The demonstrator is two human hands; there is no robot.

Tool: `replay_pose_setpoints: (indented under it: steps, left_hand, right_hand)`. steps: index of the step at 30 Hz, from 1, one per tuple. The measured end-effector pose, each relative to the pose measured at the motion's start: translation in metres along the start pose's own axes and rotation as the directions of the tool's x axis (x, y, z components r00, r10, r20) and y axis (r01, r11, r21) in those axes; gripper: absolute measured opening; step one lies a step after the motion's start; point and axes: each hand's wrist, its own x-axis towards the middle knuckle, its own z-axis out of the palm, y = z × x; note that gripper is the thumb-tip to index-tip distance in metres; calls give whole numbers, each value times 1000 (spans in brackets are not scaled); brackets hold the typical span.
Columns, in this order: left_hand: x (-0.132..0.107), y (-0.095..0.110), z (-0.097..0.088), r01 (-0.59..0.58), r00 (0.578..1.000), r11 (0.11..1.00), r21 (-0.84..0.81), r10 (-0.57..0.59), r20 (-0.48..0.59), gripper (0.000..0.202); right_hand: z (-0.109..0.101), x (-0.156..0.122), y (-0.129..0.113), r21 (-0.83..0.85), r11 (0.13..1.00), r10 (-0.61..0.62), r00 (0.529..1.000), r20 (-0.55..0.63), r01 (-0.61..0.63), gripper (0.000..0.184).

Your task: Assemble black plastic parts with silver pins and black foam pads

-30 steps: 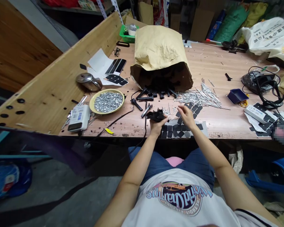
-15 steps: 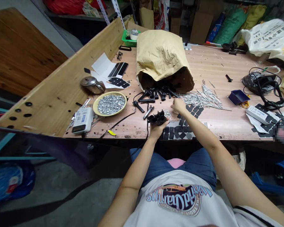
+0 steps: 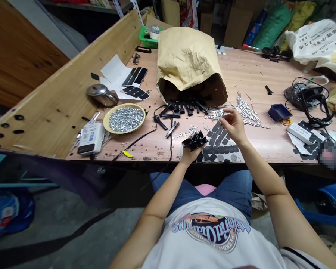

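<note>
Clutching black parts [image 3: 194, 141] in left hand [image 3: 190, 154]; cannot tell if pinching anything with right hand [image 3: 235, 127]. Seeing silver bits [image 3: 127, 118] in yellow bowl [image 3: 106, 124] left of grip, black pieces [image 3: 189, 108] at mouth of paper bag [image 3: 186, 56] beyond.

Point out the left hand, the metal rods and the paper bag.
Left hand [image 3: 190, 154], head view: middle of the hand.
Metal rods [image 3: 246, 113], head view: shafts in the pile.
Paper bag [image 3: 186, 52], head view: upper side.

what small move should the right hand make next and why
Probably pinch one of the metal rods with the right hand: its fingers show close to them, while the left hand holds black parts. Whether those fingers hold anything is unclear.
</note>
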Motion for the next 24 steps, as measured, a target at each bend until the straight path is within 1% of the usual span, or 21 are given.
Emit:
replay_pose_setpoints:
  steps: [2,3,4,5,6,7,8,9,10,11,12,13,14,15,17,20,22,24]
  left_hand:
    - [-2,4,-4,-12,999,1000,12,13,-45,30]
    - [-2,7,-6,-21,998,1000,15,22,-67,30]
    - [-3,8,-8,-25,996,1000,15,26,-81,29]
    - [-3,10,-9,-21,996,1000,9,21,-87,27]
    - [-3,11,-10,-6,996,1000,-2,6,-90,26]
    - [-4,11,-10,16,996,1000,-17,-18,-91,25]
    - [-4,11,-9,42,995,999,-32,-45,-95,25]
    - [-4,12,-7,66,992,997,-46,-71,-101,25]
    - [-4,12,-6,89,989,994,-57,-95,-111,24]
    - [-4,12,-4,110,985,992,-66,-118,-123,24]
    - [-4,12,-3,130,981,989,-77,-139,-133,23]
    - [-4,12,-2,146,978,985,-93,-158,-138,22]
    - [-4,12,-1,159,976,981,-110,-173,-134,22]
    - [-4,13,0,164,975,978,-128,-180,-126,23]
    - [-4,14,0,157,979,975,-159,-174,-104,25]
    - [-3,17,-1,144,982,968,-207,-165,-89,27]
    - [-3,19,-2,137,982,961,-240,-163,-93,27]
    - [-3,20,-1,131,981,957,-258,-164,-109,28]
  right_hand:
    - [-6,-7,23,-18,992,121,993,-5,-121,35]
    - [-10,-12,36,-52,981,186,983,-4,-186,33]
    - [-15,-17,48,-121,964,237,971,-12,-237,30]
    - [-19,-22,58,-229,939,258,966,-31,-258,25]
    - [-24,-27,65,-367,899,241,970,-45,-240,20]
    - [-28,-32,69,-514,840,190,981,-29,-177,15]
    - [-31,-35,71,-640,765,123,992,39,-70,13]
    - [-33,-38,70,-724,685,66,985,161,73,14]
    - [-34,-40,67,-756,612,35,948,318,231,18]
    - [-33,-41,63,-743,550,33,879,475,381,21]
    - [-32,-41,58,-707,496,50,796,603,504,24]
    - [-31,-41,54,-669,446,77,719,690,594,24]
    - [-30,-40,50,-641,398,104,662,742,656,24]
    - [-29,-39,47,-622,355,123,625,771,698,25]
    - [-32,-37,44,-586,302,129,577,806,752,27]
    - [-43,-38,47,-519,286,84,518,851,806,29]
    - [-51,-40,52,-485,279,40,495,868,829,31]
    - [-58,-42,58,-465,273,8,482,876,842,32]
